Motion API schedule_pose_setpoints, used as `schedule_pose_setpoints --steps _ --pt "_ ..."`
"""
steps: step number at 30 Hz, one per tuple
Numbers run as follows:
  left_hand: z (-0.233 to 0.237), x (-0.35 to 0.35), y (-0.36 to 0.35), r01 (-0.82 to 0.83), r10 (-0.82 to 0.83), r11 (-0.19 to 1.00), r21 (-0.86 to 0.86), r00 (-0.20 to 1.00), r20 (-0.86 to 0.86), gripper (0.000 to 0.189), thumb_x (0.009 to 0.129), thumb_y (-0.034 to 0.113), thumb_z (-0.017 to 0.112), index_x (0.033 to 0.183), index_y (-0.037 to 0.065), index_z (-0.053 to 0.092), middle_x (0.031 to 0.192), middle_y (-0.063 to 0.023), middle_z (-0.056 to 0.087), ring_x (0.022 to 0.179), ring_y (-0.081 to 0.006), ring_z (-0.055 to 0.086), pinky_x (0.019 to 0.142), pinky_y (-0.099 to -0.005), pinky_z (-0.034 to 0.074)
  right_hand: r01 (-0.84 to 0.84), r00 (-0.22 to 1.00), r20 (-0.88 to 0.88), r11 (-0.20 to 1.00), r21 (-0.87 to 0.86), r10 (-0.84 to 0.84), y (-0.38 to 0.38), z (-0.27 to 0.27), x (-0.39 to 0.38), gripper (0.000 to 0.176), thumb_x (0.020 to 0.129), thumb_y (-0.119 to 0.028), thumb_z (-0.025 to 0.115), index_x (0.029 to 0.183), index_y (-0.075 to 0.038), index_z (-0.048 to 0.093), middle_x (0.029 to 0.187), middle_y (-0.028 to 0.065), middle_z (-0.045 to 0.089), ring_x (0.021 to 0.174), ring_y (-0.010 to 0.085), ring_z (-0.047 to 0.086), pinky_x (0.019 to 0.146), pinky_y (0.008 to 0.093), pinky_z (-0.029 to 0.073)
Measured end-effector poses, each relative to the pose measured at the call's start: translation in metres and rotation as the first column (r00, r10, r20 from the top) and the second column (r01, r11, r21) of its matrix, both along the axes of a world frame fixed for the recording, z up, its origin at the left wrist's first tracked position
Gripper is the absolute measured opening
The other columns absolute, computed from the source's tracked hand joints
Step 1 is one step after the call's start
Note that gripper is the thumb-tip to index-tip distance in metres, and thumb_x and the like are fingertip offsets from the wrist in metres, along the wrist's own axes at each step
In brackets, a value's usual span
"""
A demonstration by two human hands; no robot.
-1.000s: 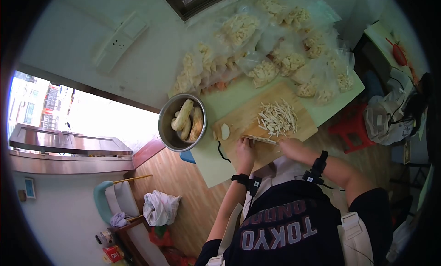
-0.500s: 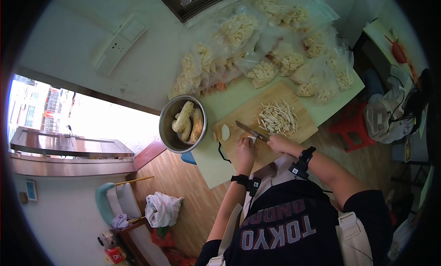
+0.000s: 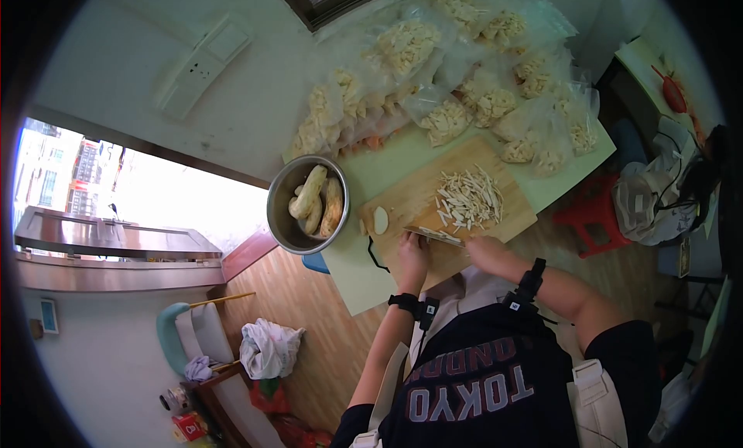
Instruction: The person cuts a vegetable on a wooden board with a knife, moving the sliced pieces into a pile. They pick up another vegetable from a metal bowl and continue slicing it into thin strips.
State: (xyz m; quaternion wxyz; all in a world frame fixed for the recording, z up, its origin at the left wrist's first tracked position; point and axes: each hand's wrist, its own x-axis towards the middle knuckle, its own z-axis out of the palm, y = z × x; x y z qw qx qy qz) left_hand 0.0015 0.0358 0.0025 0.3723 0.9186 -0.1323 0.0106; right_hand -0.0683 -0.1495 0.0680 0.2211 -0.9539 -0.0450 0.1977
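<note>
On a wooden cutting board (image 3: 395, 200), my right hand (image 3: 485, 253) is closed round the handle of a knife (image 3: 435, 236), its blade pointing left. At the blade's tip end, my left hand (image 3: 413, 251) has its fingers bent together on the board; the piece under them is mostly hidden. Pale strips lie along the blade. A heap of cut strips (image 3: 470, 199) sits beyond the knife. One oval slice (image 3: 380, 220) lies left of my left hand, with a smaller piece beside it.
A metal pot (image 3: 275, 208) with several peeled roots stands left of the board. Plastic bags of cut pieces (image 3: 445, 121) cover the table's far side. A red stool (image 3: 592, 218) is at the right. A white bag (image 3: 271, 349) rests at the lower left.
The knife has turned flatter and its blade has moved nearer my left hand. My right hand has shifted slightly right and toward my body. Strips now show along the blade.
</note>
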Motion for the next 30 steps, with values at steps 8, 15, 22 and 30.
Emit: schedule_pose_setpoints --steps 8,15,22,30 --pt "0.0 0.001 -0.001 -0.001 0.001 1.0 0.016 0.999 0.035 0.011 0.074 0.004 0.056 0.083 0.001 0.061 0.087 -0.0173 0.058 0.083 -0.0352 0.054 0.073 -0.0413 0.045 0.089 0.988 0.115 0.987 0.131 -0.105 0.017 -0.031 0.026 0.014 0.076 -0.008 0.048 0.078 0.002 0.057 0.069 0.0219 0.059 0.067 0.0382 0.059 0.06 0.0457 0.047" --pt "0.007 -0.007 0.0 -0.018 0.019 0.999 -0.04 0.999 0.04 0.006 0.074 0.004 0.057 0.078 0.001 0.06 0.083 -0.0149 0.058 0.079 -0.0331 0.054 0.07 -0.0398 0.044 0.102 0.99 0.084 0.988 0.115 -0.112 -0.001 -0.019 0.023 0.015 0.075 -0.012 0.052 0.07 0.0 0.06 0.065 0.0225 0.059 0.065 0.0366 0.061 0.06 0.0431 0.049" --pt "-0.003 -0.006 -0.001 -0.019 0.021 1.0 -0.023 0.993 0.113 0.014 0.074 0.003 0.056 0.087 0.001 0.06 0.091 -0.0167 0.058 0.087 -0.035 0.053 0.076 -0.0407 0.044 0.03 0.992 0.126 1.0 0.003 -0.03 0.002 0.0 -0.003 0.014 0.074 -0.008 0.05 0.075 0.002 0.059 0.071 0.0193 0.061 0.067 0.0356 0.061 0.059 0.0429 0.049" --pt "0.004 -0.005 -0.003 -0.018 0.016 1.0 0.019 0.998 0.064 0.014 0.074 0.004 0.056 0.087 0.001 0.06 0.09 -0.0169 0.058 0.087 -0.0353 0.053 0.076 -0.0412 0.044 0.034 0.996 0.083 0.996 0.078 -0.041 0.013 -0.015 0.015 0.016 0.075 -0.009 0.049 0.076 0.003 0.058 0.069 0.0215 0.06 0.066 0.0356 0.061 0.059 0.0433 0.049"
